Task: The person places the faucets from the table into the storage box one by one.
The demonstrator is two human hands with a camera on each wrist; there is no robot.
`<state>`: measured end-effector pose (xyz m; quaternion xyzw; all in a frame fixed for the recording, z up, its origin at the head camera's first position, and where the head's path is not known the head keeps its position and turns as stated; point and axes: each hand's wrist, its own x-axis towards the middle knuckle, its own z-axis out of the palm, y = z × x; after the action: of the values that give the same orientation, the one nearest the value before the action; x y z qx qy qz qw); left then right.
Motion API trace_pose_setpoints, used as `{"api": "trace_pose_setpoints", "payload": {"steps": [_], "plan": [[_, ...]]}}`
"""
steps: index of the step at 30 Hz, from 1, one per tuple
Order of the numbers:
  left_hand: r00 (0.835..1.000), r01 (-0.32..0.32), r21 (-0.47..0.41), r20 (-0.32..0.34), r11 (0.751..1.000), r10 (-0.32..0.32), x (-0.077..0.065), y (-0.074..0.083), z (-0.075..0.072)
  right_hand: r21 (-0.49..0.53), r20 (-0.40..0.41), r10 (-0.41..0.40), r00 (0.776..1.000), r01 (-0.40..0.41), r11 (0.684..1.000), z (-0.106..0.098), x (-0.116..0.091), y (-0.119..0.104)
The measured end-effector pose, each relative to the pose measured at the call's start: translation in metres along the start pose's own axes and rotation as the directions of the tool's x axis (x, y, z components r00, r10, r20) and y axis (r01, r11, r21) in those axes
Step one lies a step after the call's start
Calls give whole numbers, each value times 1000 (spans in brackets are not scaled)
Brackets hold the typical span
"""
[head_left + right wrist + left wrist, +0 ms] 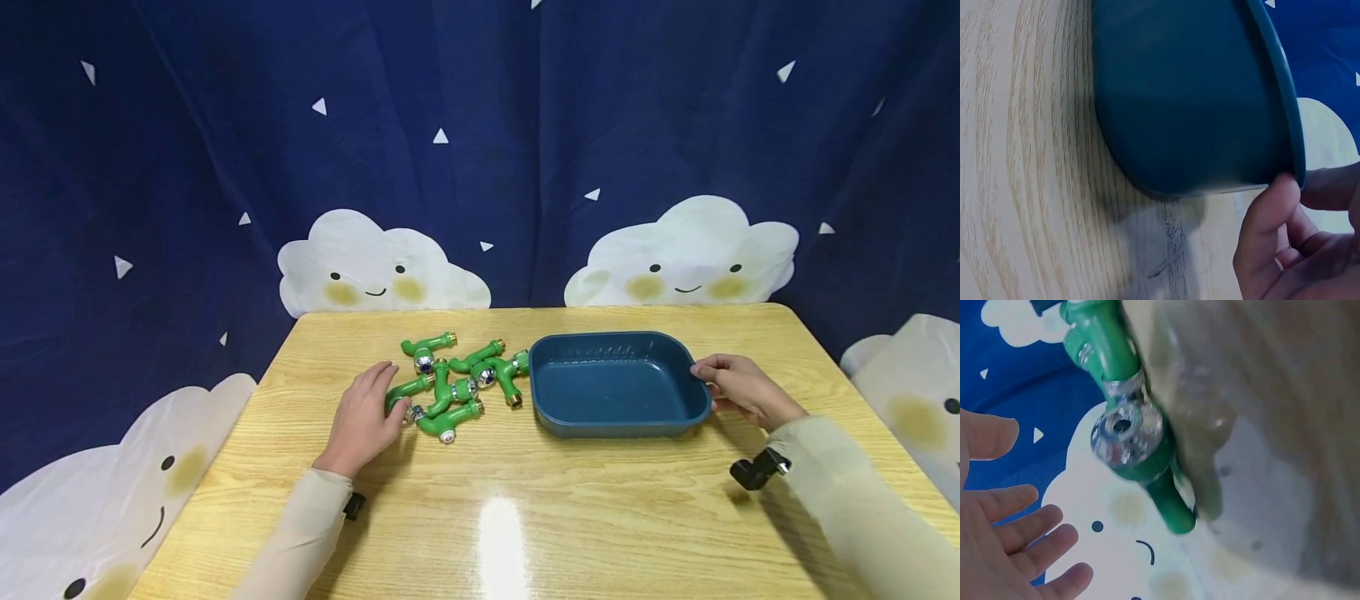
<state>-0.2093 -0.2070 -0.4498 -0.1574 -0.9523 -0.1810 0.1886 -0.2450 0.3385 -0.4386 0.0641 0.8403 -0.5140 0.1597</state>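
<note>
Several green toy-like taps with silver knobs and brass-coloured ends lie in a loose cluster left of the table's middle. My left hand (pixel 363 417) hovers at the cluster's left edge, beside one green tap (pixel 411 387) that it partly hides. In the left wrist view, the spread fingers (pixel 1044 525) stand apart from a tap (pixel 1129 434) with a silver knob. A dark blue rectangular basin (pixel 622 430) stands right of the taps. My right hand (pixel 750 392) pinches its right rim, thumb and fingers on either side of the wall (pixel 1191 106) in the right wrist view.
A light wooden table (pixel 600 508) carries everything. One tap (pixel 514 373) lies right against the basin's left side. A dark blue curtain (pixel 480 125) with white clouds hangs behind and at the sides. Each wrist bears a small black device (pixel 759 469).
</note>
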Motion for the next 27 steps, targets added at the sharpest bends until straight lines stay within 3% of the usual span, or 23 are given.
{"api": "trace_pose_setpoints", "payload": {"steps": [8,14,22,27], "plan": [[996,-46,120,75,992,37,10,-11,-17,-5,13,4,1000,-4,1000,-1,1,0],[982,-76,121,181,990,53,16,-19,-20,-2,14,4,1000,-4,1000,-1,2,0],[946,-154,86,300,984,122,23,-22,-9,-13,17,-1,1000,2,1000,-1,2,1],[920,-157,65,374,985,122,28,-23,-3,-11,20,-9,1000,9,1000,0,-1,1]]}}
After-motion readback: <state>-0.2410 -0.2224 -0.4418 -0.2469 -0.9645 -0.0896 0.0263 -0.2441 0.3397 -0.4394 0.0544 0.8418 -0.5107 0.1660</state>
